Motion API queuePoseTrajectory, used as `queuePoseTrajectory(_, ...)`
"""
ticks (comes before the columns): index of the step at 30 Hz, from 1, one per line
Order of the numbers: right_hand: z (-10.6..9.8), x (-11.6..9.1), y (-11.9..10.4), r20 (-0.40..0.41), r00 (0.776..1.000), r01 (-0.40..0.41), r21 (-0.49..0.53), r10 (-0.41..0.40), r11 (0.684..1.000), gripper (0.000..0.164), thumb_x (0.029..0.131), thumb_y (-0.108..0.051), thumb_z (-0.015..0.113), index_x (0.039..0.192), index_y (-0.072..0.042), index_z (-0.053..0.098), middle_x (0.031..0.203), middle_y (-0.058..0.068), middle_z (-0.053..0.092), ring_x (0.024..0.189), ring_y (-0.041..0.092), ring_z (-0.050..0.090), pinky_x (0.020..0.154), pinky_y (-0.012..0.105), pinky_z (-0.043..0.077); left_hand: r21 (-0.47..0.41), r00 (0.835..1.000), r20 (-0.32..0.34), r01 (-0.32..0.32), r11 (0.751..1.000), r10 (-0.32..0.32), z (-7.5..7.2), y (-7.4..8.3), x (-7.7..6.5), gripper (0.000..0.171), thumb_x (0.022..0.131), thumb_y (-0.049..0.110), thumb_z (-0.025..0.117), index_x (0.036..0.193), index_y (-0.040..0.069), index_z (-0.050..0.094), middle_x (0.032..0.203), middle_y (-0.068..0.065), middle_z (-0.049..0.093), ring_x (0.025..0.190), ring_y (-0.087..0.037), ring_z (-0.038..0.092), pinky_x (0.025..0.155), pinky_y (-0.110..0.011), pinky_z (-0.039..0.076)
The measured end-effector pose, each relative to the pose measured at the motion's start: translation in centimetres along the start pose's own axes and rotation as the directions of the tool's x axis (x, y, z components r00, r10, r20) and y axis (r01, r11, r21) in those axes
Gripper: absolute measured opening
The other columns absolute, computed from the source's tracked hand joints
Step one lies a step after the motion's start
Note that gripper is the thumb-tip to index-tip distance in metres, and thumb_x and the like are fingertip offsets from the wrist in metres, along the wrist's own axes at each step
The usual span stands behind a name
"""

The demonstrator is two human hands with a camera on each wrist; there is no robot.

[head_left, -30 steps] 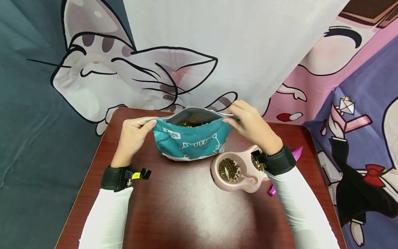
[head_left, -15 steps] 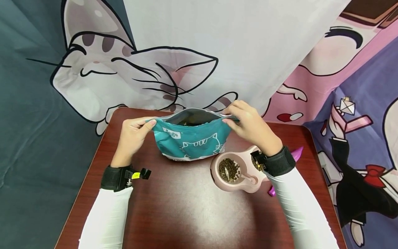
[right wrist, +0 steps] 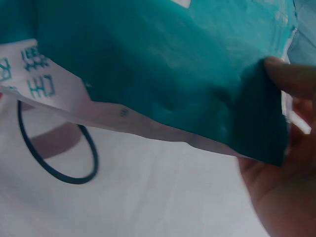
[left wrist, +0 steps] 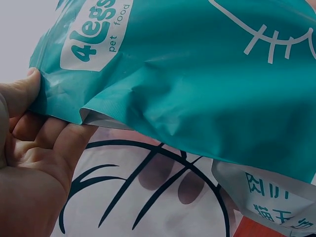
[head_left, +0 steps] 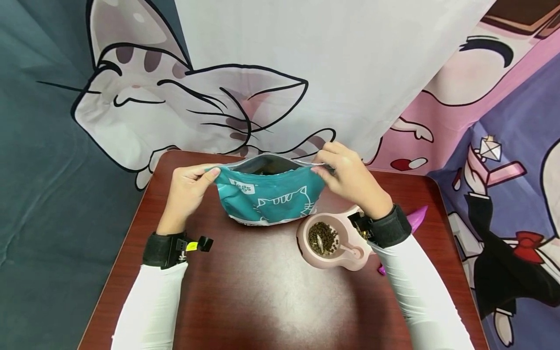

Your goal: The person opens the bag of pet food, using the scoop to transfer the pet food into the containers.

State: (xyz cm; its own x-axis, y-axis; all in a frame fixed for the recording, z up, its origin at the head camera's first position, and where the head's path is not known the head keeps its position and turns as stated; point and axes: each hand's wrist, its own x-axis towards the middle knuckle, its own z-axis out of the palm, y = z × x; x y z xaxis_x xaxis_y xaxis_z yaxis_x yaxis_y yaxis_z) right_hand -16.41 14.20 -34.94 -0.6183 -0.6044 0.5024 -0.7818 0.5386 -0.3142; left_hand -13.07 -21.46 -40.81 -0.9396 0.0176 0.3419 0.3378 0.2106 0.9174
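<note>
A teal pet food bag [head_left: 273, 197] with a white cat outline stands at the far side of the table, its mouth partly spread and the grey lining showing. My left hand [head_left: 187, 190] pinches the bag's top left corner, thumb in front; in the left wrist view the fingers [left wrist: 54, 140] lie behind the teal film. At the top right corner my right hand [head_left: 350, 175] grips the rim between thumb and fingers. The right wrist view shows that thumb [right wrist: 291, 79] on the bag's front near the edge. The contents look dark and are mostly hidden inside.
A pink double bowl [head_left: 321, 262] holding brown kibble [head_left: 323, 238] sits right of the bag, partly under my right wrist. A purple shiny object [head_left: 417, 218] pokes out behind that forearm. Printed cloth [head_left: 350, 58] hangs right behind the brown table [head_left: 245, 291].
The bag's mouth has narrowed, and less of the food inside shows. My right hand has shifted slightly left along the rim; the left hand stays at its corner.
</note>
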Motion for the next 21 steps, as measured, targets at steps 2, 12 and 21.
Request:
queuePoseTrajectory(2, -0.2, 0.1, -0.3, 0.030, 0.999, -0.032, -0.027, 0.033, 0.999, 0.008, 0.092, -0.010, 0.076, 0.096, -0.005, 0.072, 0.090, 0.008, 0.062, 0.088, 0.025, 0.057, 0.074, 0.039, 0.051, -0.009, 1.000, 0.003, 0.002, 1.000, -0.002, 0.0, 0.0, 0.0, 0.019, 0.099, 0.000, 0.065, 0.109, -0.012, 0.076, 0.092, 0.025, 0.075, 0.082, 0.005, 0.071, 0.078, -0.015, 0.058)
queuePoseTrajectory(12, 0.3, 0.4, -1.0, 0.005, 1.000, -0.021, -0.108, 0.022, 0.994, 0.011, 0.090, -0.013, 0.080, 0.091, -0.006, 0.071, 0.083, 0.005, 0.055, 0.081, 0.023, 0.054, 0.068, 0.036, 0.049, 0.004, 1.000, -0.004, -0.008, 1.000, 0.008, 0.1, 0.0, 0.0, 0.019, 0.099, 0.000, 0.066, 0.109, -0.013, 0.075, 0.090, 0.025, 0.074, 0.080, 0.004, 0.071, 0.076, -0.014, 0.057)
queuePoseTrajectory(21, 0.7, 0.3, -0.8, -0.039, 0.999, -0.007, -0.122, 0.002, 0.993, 0.013, 0.089, -0.014, 0.080, 0.084, -0.010, 0.069, 0.076, 0.002, 0.049, 0.072, 0.019, 0.051, 0.060, 0.033, 0.044, 0.105, 0.998, 0.059, 0.006, 0.994, -0.012, -0.4, 1.6, -0.2, 0.019, 0.099, 0.007, 0.068, 0.114, 0.003, 0.079, 0.084, 0.014, 0.074, 0.065, 0.002, 0.062, 0.061, -0.011, 0.049)
